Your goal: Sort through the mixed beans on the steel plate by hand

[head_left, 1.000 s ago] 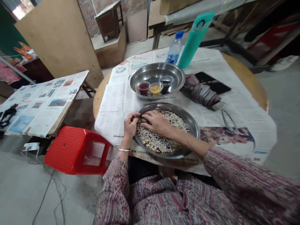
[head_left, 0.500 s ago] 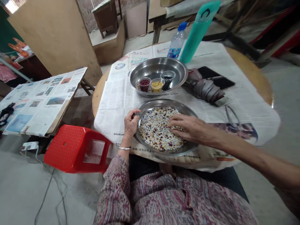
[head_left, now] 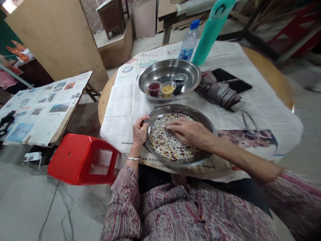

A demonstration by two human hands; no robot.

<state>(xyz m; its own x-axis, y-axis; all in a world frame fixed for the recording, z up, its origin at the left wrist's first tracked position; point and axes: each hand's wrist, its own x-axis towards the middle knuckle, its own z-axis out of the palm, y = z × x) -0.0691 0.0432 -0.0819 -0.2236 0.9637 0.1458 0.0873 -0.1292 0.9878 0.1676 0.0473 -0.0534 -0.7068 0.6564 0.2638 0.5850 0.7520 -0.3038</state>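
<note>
Indoor scene under diffuse, moderately dim light, with an overexposed pale patch (head_left: 10, 6) at ten o'clock and gray-white highlights on the near steel basin (head_left: 200, 117), the far steel basin (head_left: 160, 72) and the red stool (head_left: 69, 154) at eight o'clock. Shadows are mostly soft-edged, deepening beneath the side counter (head_left: 50, 107) at nine o'clock and toward two o'clock. Wide-angle distortion stretches the margins, the turquoise bottle (head_left: 210, 35) leaning outward at one o'clock; the right sleeve (head_left: 296, 197) at four o'clock is blurred, and individual grains (head_left: 163, 144) are only partly resolved.
</note>
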